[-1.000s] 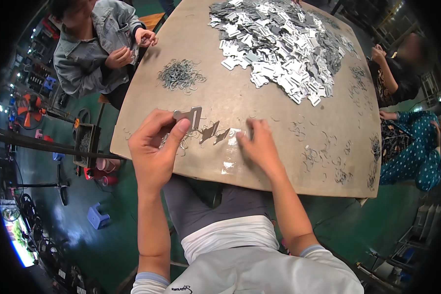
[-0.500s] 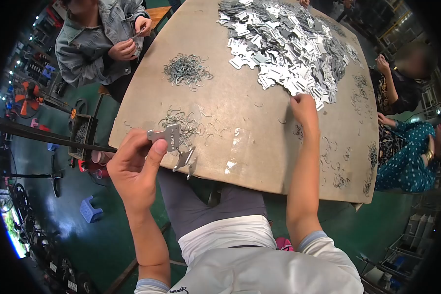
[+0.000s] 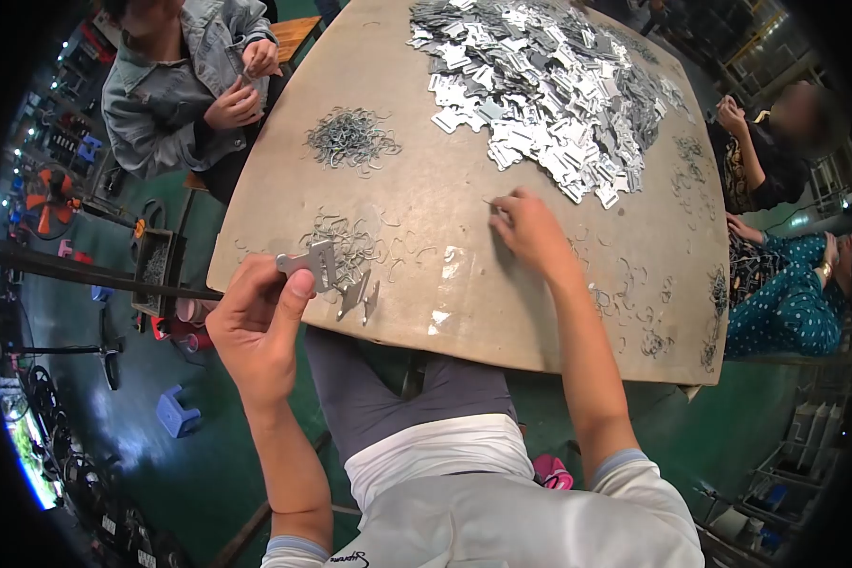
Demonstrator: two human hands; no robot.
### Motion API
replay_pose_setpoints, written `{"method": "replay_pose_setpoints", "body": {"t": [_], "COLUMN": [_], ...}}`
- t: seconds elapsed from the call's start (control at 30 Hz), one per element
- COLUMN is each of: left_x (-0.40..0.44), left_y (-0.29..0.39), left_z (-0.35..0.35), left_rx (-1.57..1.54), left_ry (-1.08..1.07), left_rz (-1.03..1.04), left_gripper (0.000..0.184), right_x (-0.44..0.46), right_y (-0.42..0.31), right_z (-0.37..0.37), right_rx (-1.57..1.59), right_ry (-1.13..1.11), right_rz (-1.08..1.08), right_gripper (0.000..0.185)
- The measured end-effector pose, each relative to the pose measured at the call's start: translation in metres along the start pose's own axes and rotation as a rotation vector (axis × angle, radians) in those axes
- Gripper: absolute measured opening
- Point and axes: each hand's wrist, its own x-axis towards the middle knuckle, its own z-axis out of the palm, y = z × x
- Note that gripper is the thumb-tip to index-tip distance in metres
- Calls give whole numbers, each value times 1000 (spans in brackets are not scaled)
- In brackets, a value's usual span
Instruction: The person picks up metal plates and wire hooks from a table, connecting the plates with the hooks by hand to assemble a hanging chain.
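Observation:
In my left hand (image 3: 260, 327), raised over the near left table edge, a flat silver metal plate (image 3: 314, 265) with slots is pinched between thumb and fingers. Just below and right of it hang smaller shiny metal pieces (image 3: 355, 295); how they join the plate is hard to make out. My right hand (image 3: 532, 232) is low over the middle of the table, its thumb and forefinger curled but apart. A thin wire hook (image 3: 487, 201) lies at the forefinger's tip, partly covered by it. Behind my left hand is a loose heap of wire hooks (image 3: 346, 237).
A large pile of metal plates (image 3: 559, 104) covers the table's (image 3: 426, 180) far side. Another hook heap (image 3: 350, 137) lies at the back left. A co-worker in a denim jacket (image 3: 142, 104) sits left; others sit right. A blue stool (image 3: 175, 412) stands on the floor.
My right hand has come away from the edge of the plate pile, moving left and nearer to me, to the wire hook. My left hand still holds the plate, now turned slightly.

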Motion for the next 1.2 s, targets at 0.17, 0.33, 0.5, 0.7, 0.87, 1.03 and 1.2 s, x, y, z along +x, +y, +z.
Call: {"method": "replay_pose_setpoints", "body": {"t": [0.17,0.33,0.5,0.7,0.87,1.03,1.2], "left_x": [-5,-10,-13,-15,-14,-16,-14], "left_y": [0,-2,-5,-9,-11,-12,-14], "left_z": [-6,-15,-19,-16,-12,-7,-3], "left_rx": [11,51,68,16,18,25,5], "left_ry": [28,25,12,53,39,44,35], "left_rz": [-10,-22,-28,-75,-77,-100,-109], "left_gripper": [13,14,14,13,13,14,15], "right_x": [6,15,27,33,40,60,64], "right_y": [-55,-79,-83,-72,-80,-92,-104], "right_z": [37,59,63,49,62,69,71], "right_rx": [-23,77,-149,-99,-62,-261,-348], "right_ry": [-98,-171,-224,-201,-247,-412,-489], "right_rz": [-248,-418,-392,-368,-661,-694,-655], "right_gripper": [29,24,18,16,16,16,22]}}
